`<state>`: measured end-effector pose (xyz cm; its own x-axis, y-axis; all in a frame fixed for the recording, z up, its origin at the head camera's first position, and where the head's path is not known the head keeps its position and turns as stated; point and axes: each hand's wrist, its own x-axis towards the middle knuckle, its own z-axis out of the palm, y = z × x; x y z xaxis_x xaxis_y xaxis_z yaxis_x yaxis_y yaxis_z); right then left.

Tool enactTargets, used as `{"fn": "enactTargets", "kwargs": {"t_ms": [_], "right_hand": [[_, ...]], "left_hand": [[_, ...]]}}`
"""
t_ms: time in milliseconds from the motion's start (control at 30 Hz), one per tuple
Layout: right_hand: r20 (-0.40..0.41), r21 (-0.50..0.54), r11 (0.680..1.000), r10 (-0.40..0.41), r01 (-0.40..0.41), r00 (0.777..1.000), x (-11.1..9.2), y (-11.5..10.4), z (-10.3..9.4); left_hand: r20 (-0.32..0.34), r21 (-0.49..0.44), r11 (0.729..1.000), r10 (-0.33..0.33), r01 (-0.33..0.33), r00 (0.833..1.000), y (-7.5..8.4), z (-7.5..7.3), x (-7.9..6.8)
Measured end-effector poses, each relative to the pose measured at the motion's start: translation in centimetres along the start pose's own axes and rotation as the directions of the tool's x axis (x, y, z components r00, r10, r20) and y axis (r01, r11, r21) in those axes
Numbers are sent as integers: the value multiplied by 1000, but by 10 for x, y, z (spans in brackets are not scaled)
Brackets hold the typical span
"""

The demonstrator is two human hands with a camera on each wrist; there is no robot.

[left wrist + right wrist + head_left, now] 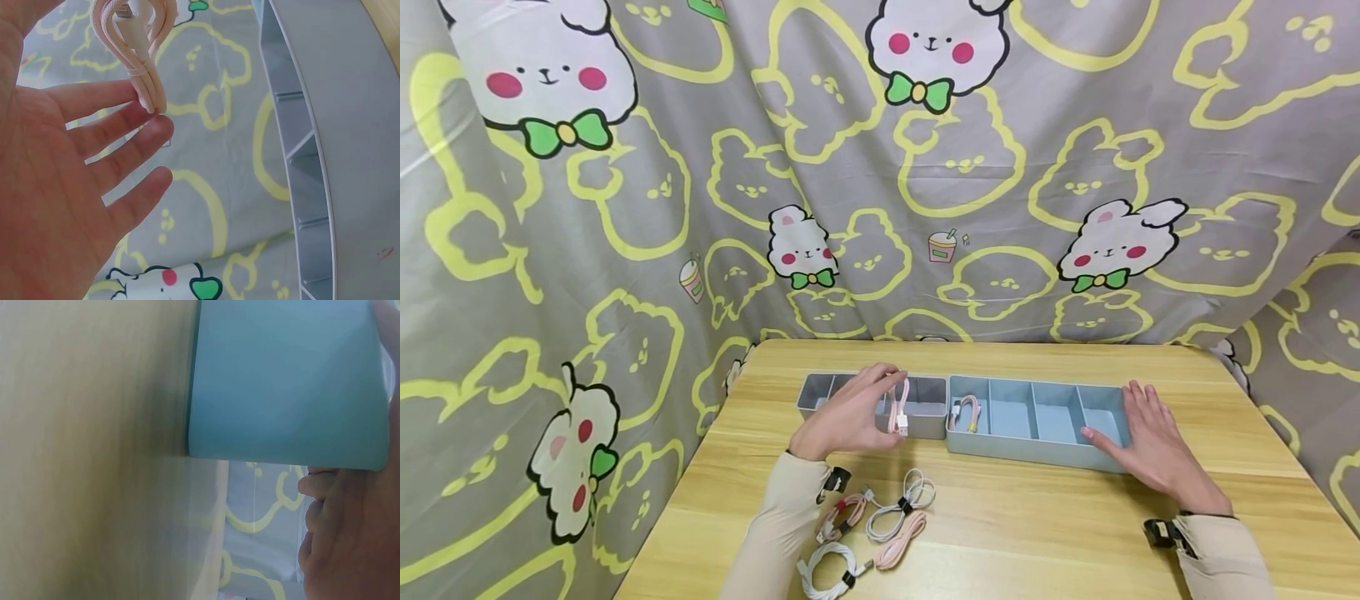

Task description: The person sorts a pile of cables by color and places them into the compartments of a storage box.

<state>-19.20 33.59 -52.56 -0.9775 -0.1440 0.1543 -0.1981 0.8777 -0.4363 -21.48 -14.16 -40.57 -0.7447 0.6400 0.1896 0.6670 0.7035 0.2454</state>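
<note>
My left hand (855,412) pinches a bundled pink charging cable (150,69) with a white USB plug, seen above a grey divided box (928,423) in the head view. In the left wrist view the cable hangs at the fingertips, with the lower fingers spread. A light-blue divided box (1030,451) stands end to end with the grey one. Its leftmost compartment holds another cable (972,408), pink with a white plug. My right hand (1165,446) rests against the blue box's right end, fingers straight and thumb over its rim.
On the table (1037,533) in front of the boxes lie several coiled cables: a red and pink one (842,512), a white one with a black tie (887,525), a pink one (901,542) and a thicker white coil (829,575). A patterned curtain (880,183) hangs behind.
</note>
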Motion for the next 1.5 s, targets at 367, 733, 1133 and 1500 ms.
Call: {"fn": "enactTargets", "kwargs": {"t_ms": [367, 733, 1133, 1500], "right_hand": [[-16, 3, 1000, -4, 4, 1000, 1, 0, 0], [-32, 8, 1000, -12, 13, 999, 0, 1, 1], [-19, 6, 1000, -6, 6, 1000, 1, 2, 2], [11, 10, 1000, 6, -6, 1000, -1, 0, 0]], "left_hand": [[30, -2, 1000, 18, -18, 999, 5, 1, 12], [30, 32, 998, 52, -53, 998, 14, 3, 28], [54, 41, 997, 61, -64, 997, 23, 10, 39], [58, 60, 995, 74, -78, 996, 28, 18, 47]]}}
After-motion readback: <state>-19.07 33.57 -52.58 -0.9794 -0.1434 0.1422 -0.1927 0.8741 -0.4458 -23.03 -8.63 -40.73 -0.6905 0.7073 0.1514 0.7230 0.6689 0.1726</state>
